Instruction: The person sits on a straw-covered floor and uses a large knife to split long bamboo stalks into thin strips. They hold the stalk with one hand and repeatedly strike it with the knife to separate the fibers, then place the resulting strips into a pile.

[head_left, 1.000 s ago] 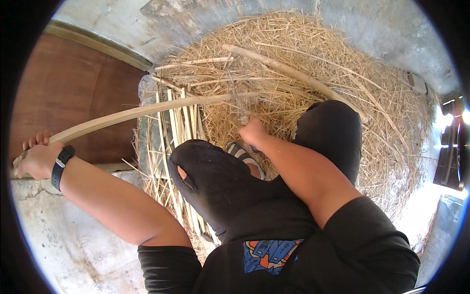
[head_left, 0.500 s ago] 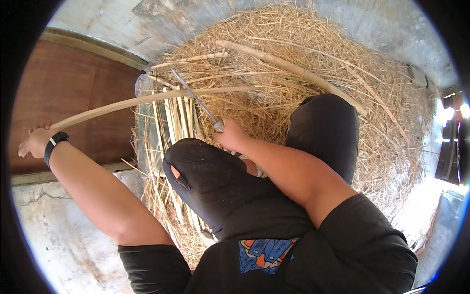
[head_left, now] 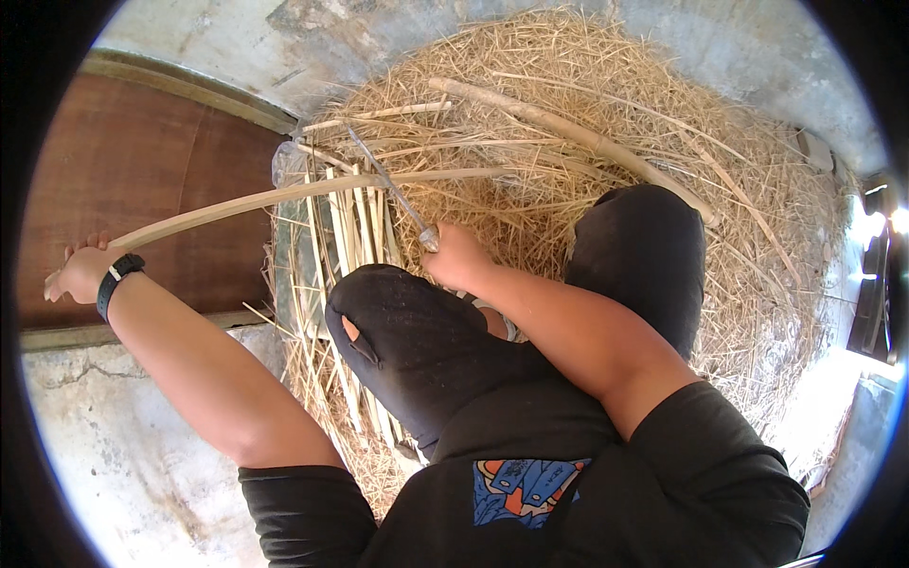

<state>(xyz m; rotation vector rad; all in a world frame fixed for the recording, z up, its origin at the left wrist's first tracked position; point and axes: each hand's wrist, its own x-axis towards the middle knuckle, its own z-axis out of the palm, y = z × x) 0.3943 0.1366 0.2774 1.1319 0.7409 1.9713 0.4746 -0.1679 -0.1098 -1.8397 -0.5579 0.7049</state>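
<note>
Dry straw (head_left: 757,303) is spread thickly over the floor and is bounded at the far side by a stained, grey-white wall (head_left: 322,47); to the left, a brown panel (head_left: 142,170) is framed by a pale wooden edge. Across the left half of the view a long pale strip (head_left: 256,201) is held, slightly bowed, with one end at the far left and the other over the straw. Its left end is gripped by the left hand (head_left: 83,273), whose fingers are curled around it, though the contact is partly hidden. On that wrist a dark watch (head_left: 115,281) is worn. By the right hand (head_left: 459,258) a knife (head_left: 390,189) is held, the fingers closed around its handle; its long, narrow blade is pointed up and to the left and is laid across the strip near the right end, but whether the edge is touching cannot be told. Beneath the strip, a row of thin split pieces (head_left: 355,232) is lined up roughly crosswise to it, next to some clear plastic (head_left: 287,163). Farther off, a thick round pole (head_left: 578,137) is rested slantwise on the straw. Two bent knees in dark trousers (head_left: 639,256) are seen below the right hand's work, the nearer trouser leg torn, and a black shirt (head_left: 615,502) is marked by a colourful print (head_left: 530,492).
</note>
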